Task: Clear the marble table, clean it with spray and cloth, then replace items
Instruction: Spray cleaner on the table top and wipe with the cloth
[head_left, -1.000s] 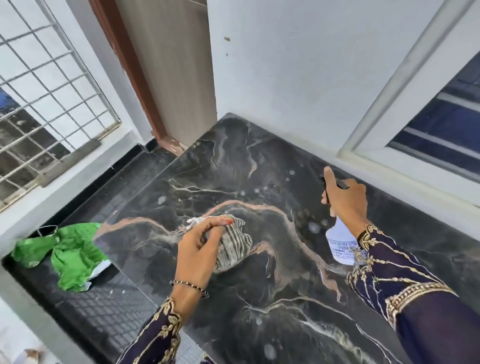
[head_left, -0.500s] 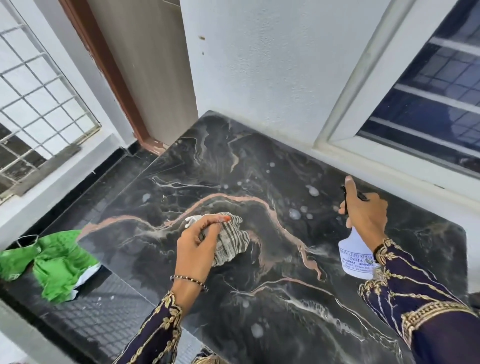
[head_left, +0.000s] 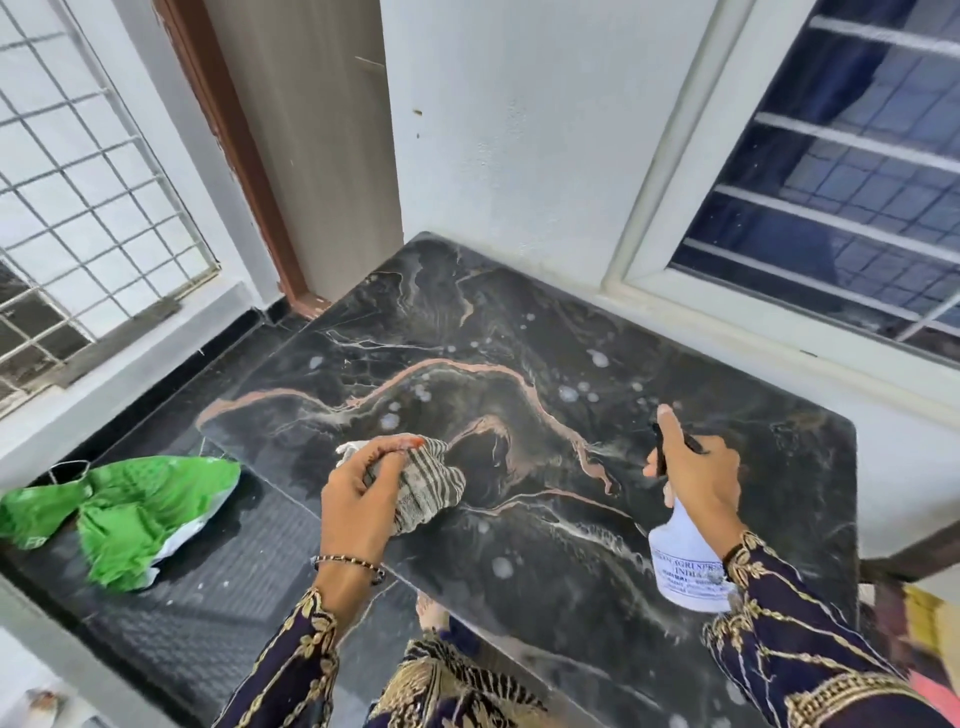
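The black marble table with pinkish veins carries scattered white spray droplets. My left hand presses a bunched striped cloth onto the table near its left front edge. My right hand holds a white spray bottle above the table's right side, the forefinger raised over the black trigger and the nozzle facing the tabletop.
A crumpled green bag lies on the dark floor to the left of the table. A white wall, a door frame and a barred window stand behind the table. A metal grille is at far left.
The view has shifted, so the table shows farther left and more window shows. Both hands keep their holds; more droplets appear on the marble near the bottle.
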